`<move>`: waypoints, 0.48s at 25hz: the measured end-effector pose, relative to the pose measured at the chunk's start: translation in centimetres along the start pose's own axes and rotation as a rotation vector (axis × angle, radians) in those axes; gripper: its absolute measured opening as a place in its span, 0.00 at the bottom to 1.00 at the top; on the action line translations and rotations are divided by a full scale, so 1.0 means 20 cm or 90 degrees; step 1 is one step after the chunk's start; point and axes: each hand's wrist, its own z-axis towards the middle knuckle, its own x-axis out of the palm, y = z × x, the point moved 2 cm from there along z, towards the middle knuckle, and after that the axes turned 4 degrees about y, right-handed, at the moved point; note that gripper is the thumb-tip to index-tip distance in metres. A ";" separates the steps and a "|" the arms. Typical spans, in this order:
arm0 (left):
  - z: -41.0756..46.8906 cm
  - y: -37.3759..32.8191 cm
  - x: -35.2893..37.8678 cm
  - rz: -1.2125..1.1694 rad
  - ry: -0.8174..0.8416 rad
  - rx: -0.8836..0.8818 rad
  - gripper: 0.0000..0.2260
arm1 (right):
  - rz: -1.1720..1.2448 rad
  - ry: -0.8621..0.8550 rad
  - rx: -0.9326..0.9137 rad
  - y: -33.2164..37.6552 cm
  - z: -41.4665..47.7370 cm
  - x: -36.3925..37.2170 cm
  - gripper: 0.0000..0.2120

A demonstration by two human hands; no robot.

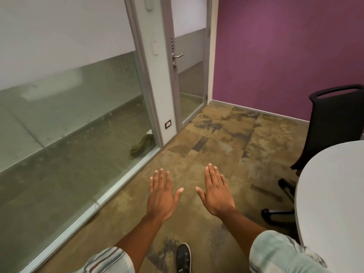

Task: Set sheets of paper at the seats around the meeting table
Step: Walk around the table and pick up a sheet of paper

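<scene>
My left hand and my right hand are stretched out side by side over the floor, palms down, fingers spread, both holding nothing. The white meeting table shows its rounded end at the right edge of the view, to the right of my right hand. Its visible top is bare. A black mesh office chair stands at the table's far side, against the purple wall. No sheets of paper are in view.
A glass partition runs along the left. A glass door with a metal handle stands in the far corner. Brown patterned carpet lies ahead. The chair's wheeled base pokes out beside the table. My dark shoe is at the bottom.
</scene>
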 end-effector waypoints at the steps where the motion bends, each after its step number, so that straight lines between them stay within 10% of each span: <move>1: 0.14 -0.01 0.02 -0.002 0.002 0.018 0.42 | -0.004 -0.003 0.010 -0.04 0.10 0.01 0.41; 12: 1.64 -0.14 0.22 -0.027 0.066 0.179 0.43 | -0.045 -0.004 0.170 -0.58 1.19 0.00 0.41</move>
